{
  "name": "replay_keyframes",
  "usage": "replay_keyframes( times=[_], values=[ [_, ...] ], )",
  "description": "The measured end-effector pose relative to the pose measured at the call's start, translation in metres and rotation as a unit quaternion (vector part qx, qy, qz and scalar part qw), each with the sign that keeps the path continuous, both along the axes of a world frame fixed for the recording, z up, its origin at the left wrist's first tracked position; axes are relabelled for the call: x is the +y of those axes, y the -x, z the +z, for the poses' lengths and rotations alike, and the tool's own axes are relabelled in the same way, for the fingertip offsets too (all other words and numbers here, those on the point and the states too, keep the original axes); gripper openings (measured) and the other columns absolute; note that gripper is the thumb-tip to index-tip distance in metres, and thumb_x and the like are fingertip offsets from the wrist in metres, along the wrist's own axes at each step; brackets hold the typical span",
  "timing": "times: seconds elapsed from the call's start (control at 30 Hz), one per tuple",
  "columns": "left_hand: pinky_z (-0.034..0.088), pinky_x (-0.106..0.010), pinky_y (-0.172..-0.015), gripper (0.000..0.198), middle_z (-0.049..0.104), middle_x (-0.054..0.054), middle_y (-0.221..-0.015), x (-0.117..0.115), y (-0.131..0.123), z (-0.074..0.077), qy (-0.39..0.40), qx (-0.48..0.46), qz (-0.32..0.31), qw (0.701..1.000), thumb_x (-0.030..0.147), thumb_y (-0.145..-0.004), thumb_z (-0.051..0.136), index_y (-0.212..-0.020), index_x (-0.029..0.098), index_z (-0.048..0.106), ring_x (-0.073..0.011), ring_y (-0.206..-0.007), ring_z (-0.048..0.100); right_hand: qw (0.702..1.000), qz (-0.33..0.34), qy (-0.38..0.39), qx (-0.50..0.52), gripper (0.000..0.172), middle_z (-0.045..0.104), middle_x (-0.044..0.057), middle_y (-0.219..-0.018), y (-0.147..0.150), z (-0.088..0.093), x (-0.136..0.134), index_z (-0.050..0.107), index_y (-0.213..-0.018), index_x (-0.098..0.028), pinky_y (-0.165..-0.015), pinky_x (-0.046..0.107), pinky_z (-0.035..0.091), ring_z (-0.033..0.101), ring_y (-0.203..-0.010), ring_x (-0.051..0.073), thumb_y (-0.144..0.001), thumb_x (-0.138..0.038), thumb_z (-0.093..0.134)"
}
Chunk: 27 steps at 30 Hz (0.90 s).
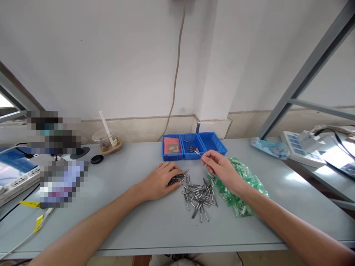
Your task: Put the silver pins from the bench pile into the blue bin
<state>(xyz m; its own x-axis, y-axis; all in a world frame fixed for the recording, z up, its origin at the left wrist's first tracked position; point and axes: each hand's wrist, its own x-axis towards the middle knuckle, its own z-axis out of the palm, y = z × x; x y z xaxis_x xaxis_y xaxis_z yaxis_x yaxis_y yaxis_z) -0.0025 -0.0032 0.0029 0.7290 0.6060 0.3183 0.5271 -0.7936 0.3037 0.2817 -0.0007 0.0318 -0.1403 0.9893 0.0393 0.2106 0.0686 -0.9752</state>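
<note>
A loose heap of thin metal pins [200, 194], each with a thicker silvery end, lies on the grey table in front of me. My left hand [162, 181] is at the heap's upper left, its fingers and thumb curved round a bunch of these pins. Between thumb and forefinger, my right hand [219, 168] pinches one slender metal pin [199, 153], pointing left at the front edge of the middle blue bin [193, 156]. Several dark metal pieces lie in that bin. Beneath my right hand and wrist is a pile of green-tinted plastic packets [244, 201] with small pieces inside.
The left blue bin [173, 158] holds a pink sheet and small pale pieces; the right blue bin [212, 138] adjoins the middle one. A plastic cup [104, 138] with a straw stands back left. Power strips [301, 149] and cables flank the table [133, 229].
</note>
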Motion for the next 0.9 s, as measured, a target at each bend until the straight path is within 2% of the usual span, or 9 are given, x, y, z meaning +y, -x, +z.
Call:
replay_keyframes(
  times=[0.07, 0.2, 0.37, 0.47, 0.73, 0.9],
  values=[
    [0.049, -0.041, -0.099, 0.032, 0.062, -0.009, -0.123, 0.0, 0.0, 0.001, 0.002, 0.001, 0.0, 1.0, 0.041, -0.109, 0.053, -0.136, 0.025, 0.061, -0.025, -0.11, 0.06, 1.0, -0.006, -0.009, -0.009, 0.031, 0.049, -0.003, -0.071, 0.0, -0.001, 0.0, 0.062, -0.089, -0.026, -0.055, 0.03, 0.033, 0.04, -0.06, 0.014, -0.095, -0.055, 0.067],
    [0.048, -0.042, -0.101, 0.032, 0.062, -0.009, -0.124, 0.0, 0.0, 0.002, 0.01, 0.005, 0.0, 1.0, 0.04, -0.109, 0.054, -0.137, 0.025, 0.06, -0.0249, -0.111, 0.059, 0.999, -0.009, -0.031, -0.026, 0.027, 0.051, -0.002, -0.076, 0.0, -0.004, 0.002, 0.062, -0.091, -0.026, -0.054, 0.031, 0.031, 0.04, -0.061, 0.015, -0.093, -0.052, 0.07],
    [0.049, -0.043, -0.101, 0.034, 0.062, -0.009, -0.124, 0.0, 0.0, 0.001, 0.009, 0.003, 0.001, 1.0, 0.042, -0.109, 0.053, -0.138, 0.025, 0.06, -0.0257, -0.112, 0.059, 0.984, -0.03, -0.118, -0.127, 0.023, 0.052, -0.002, -0.07, -0.001, -0.01, 0.002, 0.063, -0.092, -0.027, -0.057, 0.033, 0.035, 0.043, -0.062, 0.017, -0.095, -0.049, 0.067],
    [0.049, -0.043, -0.1, 0.034, 0.062, -0.009, -0.123, 0.0, 0.0, 0.001, 0.008, 0.002, 0.001, 1.0, 0.042, -0.109, 0.053, -0.138, 0.025, 0.061, -0.0256, -0.111, 0.059, 0.979, -0.02, -0.134, -0.152, 0.022, 0.051, -0.003, -0.067, -0.001, -0.012, 0.001, 0.063, -0.093, -0.027, -0.059, 0.033, 0.037, 0.044, -0.061, 0.018, -0.096, -0.048, 0.065],
    [0.048, -0.043, -0.102, 0.033, 0.061, -0.009, -0.125, 0.0, -0.001, 0.002, 0.015, 0.009, 0.002, 1.0, 0.04, -0.109, 0.055, -0.138, 0.025, 0.06, -0.0253, -0.112, 0.058, 0.992, 0.001, -0.089, -0.092, 0.022, 0.052, -0.002, -0.072, 0.0, -0.009, 0.001, 0.063, -0.089, -0.026, -0.058, 0.032, 0.034, 0.042, -0.062, 0.016, -0.098, -0.046, 0.065],
    [0.048, -0.043, -0.102, 0.033, 0.061, -0.009, -0.124, 0.0, -0.001, 0.002, 0.019, 0.009, 0.002, 1.0, 0.039, -0.109, 0.055, -0.138, 0.025, 0.06, -0.0254, -0.112, 0.058, 0.997, 0.014, -0.048, -0.055, 0.031, 0.058, 0.0, -0.076, 0.002, -0.001, -0.001, 0.062, -0.084, -0.024, -0.056, 0.032, 0.033, 0.041, -0.061, 0.015, -0.1, -0.051, 0.062]
  ],
)
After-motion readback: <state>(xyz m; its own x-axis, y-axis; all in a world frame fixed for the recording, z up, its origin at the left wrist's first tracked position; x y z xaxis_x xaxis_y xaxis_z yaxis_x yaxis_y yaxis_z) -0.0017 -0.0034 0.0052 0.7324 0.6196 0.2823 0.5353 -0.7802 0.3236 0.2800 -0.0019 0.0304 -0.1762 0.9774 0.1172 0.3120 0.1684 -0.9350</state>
